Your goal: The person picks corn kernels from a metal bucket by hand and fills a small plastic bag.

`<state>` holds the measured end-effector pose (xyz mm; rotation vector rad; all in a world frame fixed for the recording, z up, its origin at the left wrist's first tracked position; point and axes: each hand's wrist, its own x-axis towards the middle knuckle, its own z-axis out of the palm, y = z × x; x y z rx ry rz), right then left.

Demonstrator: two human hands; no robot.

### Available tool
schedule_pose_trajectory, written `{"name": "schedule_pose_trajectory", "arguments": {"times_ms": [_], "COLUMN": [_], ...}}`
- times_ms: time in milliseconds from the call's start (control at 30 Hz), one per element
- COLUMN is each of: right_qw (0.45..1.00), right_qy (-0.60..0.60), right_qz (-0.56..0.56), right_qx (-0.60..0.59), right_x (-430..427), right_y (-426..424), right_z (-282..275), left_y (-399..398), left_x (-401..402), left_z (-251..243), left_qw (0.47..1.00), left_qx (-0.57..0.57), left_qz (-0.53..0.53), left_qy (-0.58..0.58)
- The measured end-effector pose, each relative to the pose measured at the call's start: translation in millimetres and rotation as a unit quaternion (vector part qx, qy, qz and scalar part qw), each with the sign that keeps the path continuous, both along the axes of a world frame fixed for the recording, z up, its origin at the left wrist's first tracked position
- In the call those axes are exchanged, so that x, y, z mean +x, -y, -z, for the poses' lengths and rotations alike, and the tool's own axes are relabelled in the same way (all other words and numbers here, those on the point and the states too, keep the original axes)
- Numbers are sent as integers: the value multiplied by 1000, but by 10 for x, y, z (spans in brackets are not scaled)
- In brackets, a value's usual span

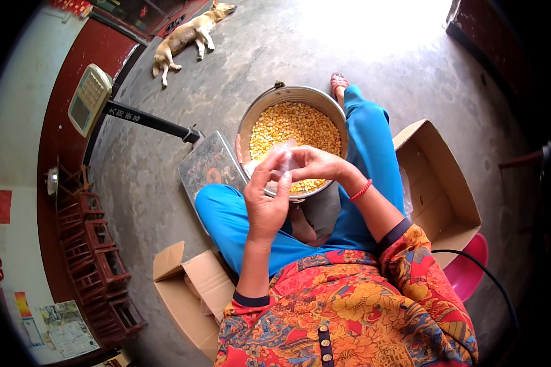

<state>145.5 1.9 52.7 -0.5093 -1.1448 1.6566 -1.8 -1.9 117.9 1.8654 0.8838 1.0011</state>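
My left hand and my right hand meet above a metal bucket, pinching a small clear plastic bag between their fingers. The bag's contents cannot be made out. Inside the bucket is a thick layer of yellow corn kernels, partly covered by my hands. The bucket stands on the floor between my legs. Left of it is the flat metal platform of a scale, with my left knee over its near corner.
The scale's post and display head rise at the left. Cardboard boxes lie at my left and right, with a pink plastic basin behind the right one. A dog lies farther off; wooden stools line the wall.
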Motion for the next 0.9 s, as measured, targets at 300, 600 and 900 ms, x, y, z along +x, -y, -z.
{"name": "schedule_pose_trajectory", "arguments": {"times_ms": [300,600,900], "right_qw": [995,924,951], "right_qy": [26,301,214], "right_qz": [97,-59,223], "right_qx": [-1,229,-20], "right_x": [131,-737,-245], "right_y": [-25,297,116], "right_z": [132,-34,315], "left_y": [-319,-295,-898], "left_x": [-352,-552,-354], "left_z": [893,1619,1146], "left_qw": [994,976,937], "left_qx": [32,83,-283], "left_qz": [-32,100,-34], "left_qy": [-104,-177,204]}}
